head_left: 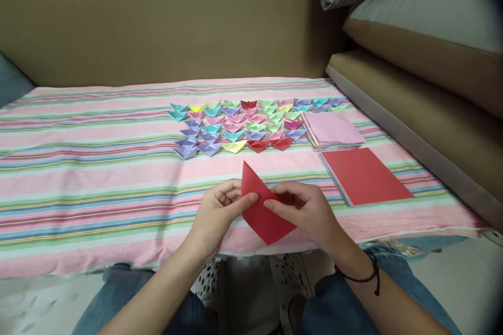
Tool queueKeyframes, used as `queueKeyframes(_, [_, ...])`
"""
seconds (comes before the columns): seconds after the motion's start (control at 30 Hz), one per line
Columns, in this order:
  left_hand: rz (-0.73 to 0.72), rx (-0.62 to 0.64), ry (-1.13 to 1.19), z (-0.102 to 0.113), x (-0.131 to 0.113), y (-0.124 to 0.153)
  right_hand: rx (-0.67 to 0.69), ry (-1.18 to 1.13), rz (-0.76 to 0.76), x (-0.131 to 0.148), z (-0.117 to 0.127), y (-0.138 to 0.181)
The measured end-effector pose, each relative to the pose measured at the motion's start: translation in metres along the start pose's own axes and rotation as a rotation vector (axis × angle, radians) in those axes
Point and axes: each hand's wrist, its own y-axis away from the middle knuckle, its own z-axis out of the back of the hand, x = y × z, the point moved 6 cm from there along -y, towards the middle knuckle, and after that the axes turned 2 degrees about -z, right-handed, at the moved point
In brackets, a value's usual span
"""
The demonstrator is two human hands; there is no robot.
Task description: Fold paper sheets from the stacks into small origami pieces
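Observation:
A folded sheet of red paper (267, 222) is held up between both hands, just above the near edge of the striped cloth. My left hand (218, 212) pinches its left side, thumb on the front face and fingers behind. From the right, my right hand (306, 209) grips it the same way, the two thumbs close together near the middle. One pointed corner of the paper sticks up and another points down. Several small folded paper boats (233, 135) in many colours stand in rows beyond my hands.
A stack of red square paper (365, 175) lies right of my hands, with a pink-topped paper stack (334, 128) behind it. The striped cloth (98, 178) covers the seat. Thick cushions (412, 110) are piled along the right, and a brown backrest (165, 26) rises behind.

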Motion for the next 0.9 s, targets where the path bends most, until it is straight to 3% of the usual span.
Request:
queueKeyframes(0.1, [-0.004,0.002,0.011,0.002,0.002,0.0,-0.072,0.1,0.04,0.007,0.002,0.001])
queueKeyframes(0.23, [-0.005,-0.012,0.002,0.008,0.003,0.0,-0.04,0.145,0.061,0.012,-0.003,-0.002])
queueKeyframes(0.9, [-0.02,-0.044,-0.018,0.012,0.001,0.006,-0.061,0.066,0.021,0.024,-0.005,-0.002])
